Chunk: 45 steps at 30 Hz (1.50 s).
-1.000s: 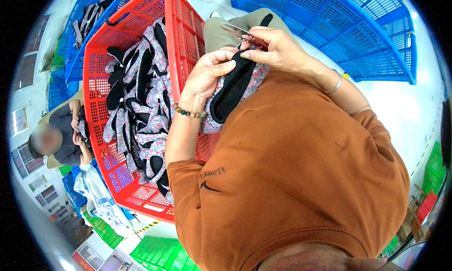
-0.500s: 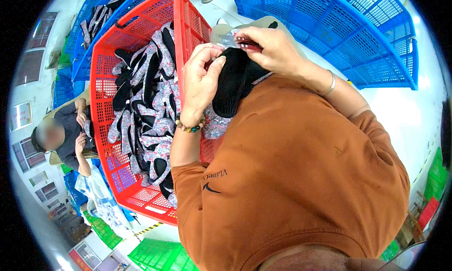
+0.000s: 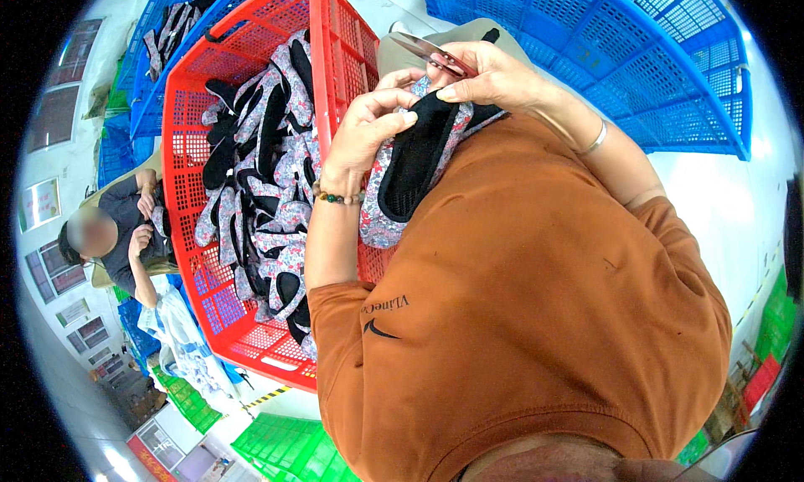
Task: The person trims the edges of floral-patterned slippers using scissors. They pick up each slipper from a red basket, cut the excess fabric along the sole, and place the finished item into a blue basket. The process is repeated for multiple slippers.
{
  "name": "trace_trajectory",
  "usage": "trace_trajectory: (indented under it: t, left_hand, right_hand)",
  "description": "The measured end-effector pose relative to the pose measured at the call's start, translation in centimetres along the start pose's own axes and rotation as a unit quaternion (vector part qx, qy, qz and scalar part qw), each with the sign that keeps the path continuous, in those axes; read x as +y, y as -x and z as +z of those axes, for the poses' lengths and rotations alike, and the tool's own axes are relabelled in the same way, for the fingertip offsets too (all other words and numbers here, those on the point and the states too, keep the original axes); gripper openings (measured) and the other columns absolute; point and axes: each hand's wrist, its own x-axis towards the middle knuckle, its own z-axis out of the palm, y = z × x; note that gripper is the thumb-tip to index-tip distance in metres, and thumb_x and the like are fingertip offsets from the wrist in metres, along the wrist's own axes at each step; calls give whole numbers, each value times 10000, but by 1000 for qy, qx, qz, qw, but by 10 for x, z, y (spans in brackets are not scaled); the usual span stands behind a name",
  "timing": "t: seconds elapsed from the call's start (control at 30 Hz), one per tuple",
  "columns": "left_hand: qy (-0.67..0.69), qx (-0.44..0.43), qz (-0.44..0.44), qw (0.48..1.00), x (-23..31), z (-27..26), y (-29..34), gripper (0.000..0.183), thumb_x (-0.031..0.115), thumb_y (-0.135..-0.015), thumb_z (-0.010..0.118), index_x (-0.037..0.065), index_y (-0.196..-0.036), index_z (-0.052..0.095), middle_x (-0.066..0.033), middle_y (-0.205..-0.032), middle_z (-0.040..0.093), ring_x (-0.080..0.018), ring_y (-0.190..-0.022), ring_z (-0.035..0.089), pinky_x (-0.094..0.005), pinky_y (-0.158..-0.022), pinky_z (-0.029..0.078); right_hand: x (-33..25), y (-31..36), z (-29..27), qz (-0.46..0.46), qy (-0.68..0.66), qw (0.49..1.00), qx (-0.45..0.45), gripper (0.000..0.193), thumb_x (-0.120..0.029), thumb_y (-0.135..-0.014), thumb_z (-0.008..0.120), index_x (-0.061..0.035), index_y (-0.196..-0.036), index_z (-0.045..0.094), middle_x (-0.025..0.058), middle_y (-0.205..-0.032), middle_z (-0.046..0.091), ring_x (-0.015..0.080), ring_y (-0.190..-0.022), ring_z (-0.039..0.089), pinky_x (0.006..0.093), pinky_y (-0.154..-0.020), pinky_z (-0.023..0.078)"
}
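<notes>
Over my lap is a floral slipper (image 3: 412,174) with a black inside, toe toward my body. My left hand (image 3: 368,128) is closed on it, thumb and fingers pinching the rim at its far end. My right hand (image 3: 488,76) is closed too, with thumb and fingertip at the same rim. Held in the right hand is a red-handled knife (image 3: 421,48), its bare metal blade pointing away to the left above the slipper. Whether the blade is one piece or scissors-like is hard to tell. Another dark piece (image 3: 484,115) shows partly under my right hand.
A red crate (image 3: 322,30) stands at my left, heaped with floral and black slippers (image 3: 276,139). Blue crates (image 3: 578,55) are ahead to the right. Green crates (image 3: 289,448) lie low at the left. Beyond the red crate a seated person (image 3: 126,231) handles a similar slipper.
The slipper has turned so its floral side and open inside show. My right hand has tipped the blade up and away from the rim, and its thumb now touches the slipper.
</notes>
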Motion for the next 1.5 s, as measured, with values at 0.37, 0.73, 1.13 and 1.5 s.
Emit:
trace_trajectory:
  t: [0.37,0.73,1.13,1.5]
  left_hand:
    - [134,-38,8,990,-11,3,-2,375,136,-557,675,2,-905,636,-144,-1319,374,-221,-1247,335,-328,-1030,228]
    - [117,-19,-18,993,-13,1,-4,371,85,-500,584,8,-859,636,-148,-1313,396,-225,-1221,369,-313,-1017,249]
    - [139,36,-90,986,-7,6,-3,289,21,-597,615,-4,-884,641,-132,-1276,425,-189,-1172,417,-296,-972,327]
    - [116,43,-52,991,-15,6,-3,199,116,-672,702,18,-837,650,-154,-1256,461,-219,-1206,391,-333,-987,300]
  right_hand:
    - [2,5,4,-75,54,996,8,280,-29,-740,669,-22,-978,520,0,-863,553,60,-779,513,204,-715,430]
    - [-7,13,8,-43,101,993,39,311,-43,-686,695,-27,-959,547,-4,-847,571,28,-645,451,172,-596,387]
    - [1,9,24,-257,511,810,130,167,-89,-787,577,-23,-939,562,138,-792,550,293,-752,567,335,-639,463]
    - [-12,20,15,-135,369,894,217,253,-268,-861,549,-25,-790,537,53,-637,486,155,-571,468,284,-519,379]
